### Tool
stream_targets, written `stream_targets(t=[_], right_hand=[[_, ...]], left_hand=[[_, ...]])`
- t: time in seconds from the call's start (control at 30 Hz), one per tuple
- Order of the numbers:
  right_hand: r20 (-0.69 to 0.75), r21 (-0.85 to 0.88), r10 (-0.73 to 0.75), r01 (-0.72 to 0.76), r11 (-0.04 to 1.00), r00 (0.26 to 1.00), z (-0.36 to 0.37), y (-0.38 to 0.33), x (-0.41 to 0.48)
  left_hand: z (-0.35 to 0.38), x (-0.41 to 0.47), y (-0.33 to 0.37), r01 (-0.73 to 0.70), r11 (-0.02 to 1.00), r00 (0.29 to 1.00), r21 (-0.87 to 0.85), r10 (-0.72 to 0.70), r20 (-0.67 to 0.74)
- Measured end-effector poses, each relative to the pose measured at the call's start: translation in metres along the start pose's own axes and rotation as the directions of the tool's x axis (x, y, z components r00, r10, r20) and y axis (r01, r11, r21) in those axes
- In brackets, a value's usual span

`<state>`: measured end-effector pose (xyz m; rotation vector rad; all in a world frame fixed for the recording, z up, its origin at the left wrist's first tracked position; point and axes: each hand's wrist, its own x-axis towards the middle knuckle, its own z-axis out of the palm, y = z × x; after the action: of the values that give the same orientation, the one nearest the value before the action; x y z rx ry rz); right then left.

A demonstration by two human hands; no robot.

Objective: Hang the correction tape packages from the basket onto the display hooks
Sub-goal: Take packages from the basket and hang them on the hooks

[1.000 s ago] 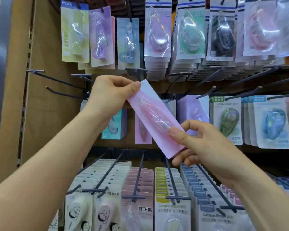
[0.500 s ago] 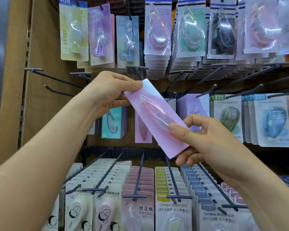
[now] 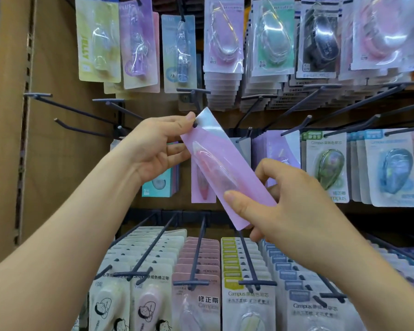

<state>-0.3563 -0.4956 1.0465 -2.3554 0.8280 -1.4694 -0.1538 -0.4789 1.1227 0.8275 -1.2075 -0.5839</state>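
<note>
Pink correction tape package (image 3: 227, 161) sits slanted in mid-air in front of the display, held at both ends and touching no hook. The left grip (image 3: 158, 149) pinches its upper left corner, thumb on the front and fingers behind. The right grip (image 3: 289, 204) is clamped on the lower end, thumb across the front of the card.

Compared with a second ago the card has barely travelled. The left thumb, though, has slid up off the corner, so the hang hole (image 3: 194, 125) now shows just below the thumb tip. To my eye the hole is being found and presented. Threading it onto a hook looks like the step at hand, not yet done.

A matching pink package (image 3: 202, 189) hangs in the middle row right behind the held one, which suggests its hook is the target. That hook's tip is covered by the card, so I cannot tell how near it is. Bare hooks (image 3: 37, 95) stick out to the left.

The basket is out of view, the card's bottom corner is lost behind the right fingers, and its print is too faint to read.
</note>
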Motion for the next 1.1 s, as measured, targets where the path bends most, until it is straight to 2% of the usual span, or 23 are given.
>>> stream_targets(t=[0.13, 0.2, 0.27, 0.3, 0.33, 0.4, 0.43, 0.47, 0.57, 0.63, 0.7, 0.77, 0.83, 0.93, 1.1], right_hand=[[-0.067, -0.264, -0.072, 0.052, 0.963, 0.995, 0.004, -0.002, 0.000], [-0.070, -0.446, -0.139, 0.093, 0.890, 0.988, 0.008, -0.001, 0.002], [-0.040, -0.522, -0.170, 0.124, 0.844, 0.985, 0.012, 0.002, 0.003], [-0.011, -0.491, -0.152, 0.127, 0.862, 0.988, 0.015, 0.003, 0.004], [0.016, -0.380, -0.106, 0.104, 0.919, 0.994, 0.016, 0.005, 0.007], [0.120, 0.011, 0.033, -0.034, 0.999, 0.992, 0.017, 0.008, 0.015], [0.194, 0.170, 0.084, -0.118, 0.978, 0.977, 0.018, 0.010, 0.018], [0.252, 0.258, 0.113, -0.179, 0.949, 0.961, 0.019, 0.013, 0.020], [0.326, 0.346, 0.164, -0.279, 0.896, 0.931, 0.028, 0.019, 0.027], [0.348, 0.355, 0.200, -0.327, 0.876, 0.916, 0.036, 0.024, 0.034], [0.334, 0.288, 0.228, -0.329, 0.899, 0.915, 0.043, 0.026, 0.040], [0.234, 0.021, 0.195, -0.205, 0.979, 0.953, 0.046, 0.030, 0.046], [0.156, -0.254, 0.126, -0.083, 0.964, 0.980, 0.046, 0.031, 0.047], [0.187, -0.294, 0.068, -0.010, 0.956, 0.980, 0.045, 0.034, 0.041], [0.279, -0.339, 0.023, 0.076, 0.938, 0.960, 0.039, 0.044, 0.029]], left_hand=[[0.005, 0.000, -0.015, -0.014, 1.000, 0.998, -0.018, 0.013, -0.064], [0.004, -0.009, -0.029, -0.011, 0.997, 1.000, -0.077, 0.010, -0.011], [0.005, -0.020, -0.040, 0.019, 0.998, 0.995, -0.059, -0.013, 0.101], [0.006, -0.025, -0.044, 0.027, 0.999, 0.989, -0.039, -0.021, 0.145], [0.007, -0.026, -0.046, 0.020, 1.000, 0.987, -0.014, -0.018, 0.161], [0.004, -0.024, -0.046, -0.011, 0.999, 0.989, 0.039, 0.005, 0.145], [0.001, -0.022, -0.044, -0.017, 0.999, 0.989, 0.050, 0.009, 0.149], [-0.003, -0.021, -0.043, -0.009, 0.998, 0.985, 0.054, -0.001, 0.170], [-0.013, -0.019, -0.039, 0.055, 0.991, 0.957, 0.118, -0.086, 0.276], [-0.015, -0.015, -0.043, 0.060, 0.982, 0.969, 0.177, -0.100, 0.226], [-0.015, -0.005, -0.049, 0.057, 0.980, 0.994, 0.193, -0.073, 0.077], [-0.018, 0.010, -0.059, 0.066, 0.975, 0.996, 0.210, -0.051, -0.080], [-0.020, 0.025, -0.069, 0.086, 0.950, 0.983, 0.300, -0.031, -0.182], [-0.019, 0.047, -0.078, 0.120, 0.894, 0.971, 0.432, -0.014, -0.241], [-0.015, 0.078, -0.091, 0.172, 0.820, 0.957, 0.546, -0.007, -0.291]])
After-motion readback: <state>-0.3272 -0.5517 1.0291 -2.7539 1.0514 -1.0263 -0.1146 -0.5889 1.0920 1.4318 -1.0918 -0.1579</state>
